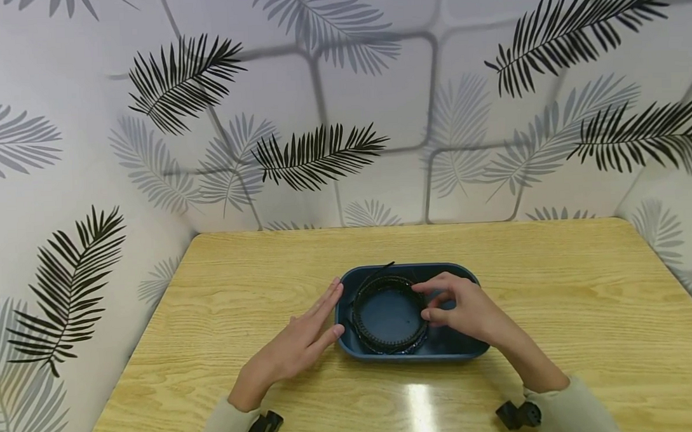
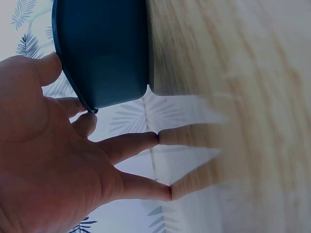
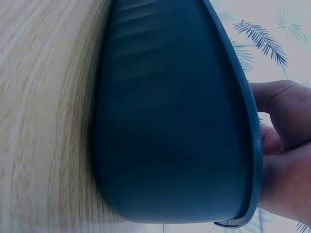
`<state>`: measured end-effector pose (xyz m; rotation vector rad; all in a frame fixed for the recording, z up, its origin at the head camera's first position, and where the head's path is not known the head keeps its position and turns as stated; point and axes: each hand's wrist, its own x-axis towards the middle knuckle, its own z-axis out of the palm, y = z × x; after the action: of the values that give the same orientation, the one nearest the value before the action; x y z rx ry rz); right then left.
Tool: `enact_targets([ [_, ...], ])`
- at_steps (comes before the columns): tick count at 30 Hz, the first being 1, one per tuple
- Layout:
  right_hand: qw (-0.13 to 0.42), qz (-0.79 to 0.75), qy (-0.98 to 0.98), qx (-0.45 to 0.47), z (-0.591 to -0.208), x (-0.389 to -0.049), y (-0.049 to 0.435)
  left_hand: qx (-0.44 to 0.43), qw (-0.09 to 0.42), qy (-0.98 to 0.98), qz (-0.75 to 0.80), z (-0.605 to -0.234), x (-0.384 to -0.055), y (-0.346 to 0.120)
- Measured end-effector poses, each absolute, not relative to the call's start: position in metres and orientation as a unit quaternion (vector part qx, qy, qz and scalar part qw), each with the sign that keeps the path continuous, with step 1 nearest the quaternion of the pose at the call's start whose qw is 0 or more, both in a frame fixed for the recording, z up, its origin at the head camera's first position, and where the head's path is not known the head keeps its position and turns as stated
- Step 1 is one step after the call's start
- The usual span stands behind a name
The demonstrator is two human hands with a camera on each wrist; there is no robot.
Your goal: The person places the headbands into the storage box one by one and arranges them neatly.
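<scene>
In the head view a dark blue oblong tub (image 1: 459, 350) with rounded ends stands on the table. Inside its left part lies a black coil (image 1: 385, 342) with a ribbed inner edge; one thin loose end pokes over the far rim. Its exact kind is unclear. My left hand (image 1: 296, 345) rests against the tub's left end, fingers fairly straight, thumb at the near corner. My right hand (image 1: 469, 307) reaches over the tub, with bent index finger and thumb at the coil's right side. In the right wrist view the tub's wall (image 3: 175, 121) hides those fingertips.
The wood-grain table (image 1: 239, 277) extends around the tub, its far edge against a wall (image 1: 374, 196) with leaf patterns. Small black devices sit at the left wrist (image 1: 264, 427) and the right wrist (image 1: 519, 415).
</scene>
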<state>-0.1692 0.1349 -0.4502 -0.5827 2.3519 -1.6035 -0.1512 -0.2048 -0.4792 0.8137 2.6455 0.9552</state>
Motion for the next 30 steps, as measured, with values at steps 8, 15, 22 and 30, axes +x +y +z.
enact_targets([
  [8, 0.105, -0.503, 0.832, -0.209, -0.4511, -0.1670, 0.1349, 0.276, 0.107, 0.899, 0.323, -0.4787, -0.1514, -0.2047],
  [15, 0.095, -0.473, 0.850, -0.214, -0.4486, -0.1652, 0.1325, 0.275, 0.108, 0.899, 0.322, -0.4780, -0.1509, -0.2044],
  [22, 0.099, -0.461, 0.854, -0.218, -0.4476, -0.1646, 0.1317, 0.276, 0.109, 0.898, 0.325, -0.4767, -0.1511, -0.2051],
  [30, 0.113, -0.496, 0.833, -0.219, -0.4504, -0.1652, 0.1331, 0.279, 0.107, 0.898, 0.324, -0.4777, -0.1511, -0.2053],
])
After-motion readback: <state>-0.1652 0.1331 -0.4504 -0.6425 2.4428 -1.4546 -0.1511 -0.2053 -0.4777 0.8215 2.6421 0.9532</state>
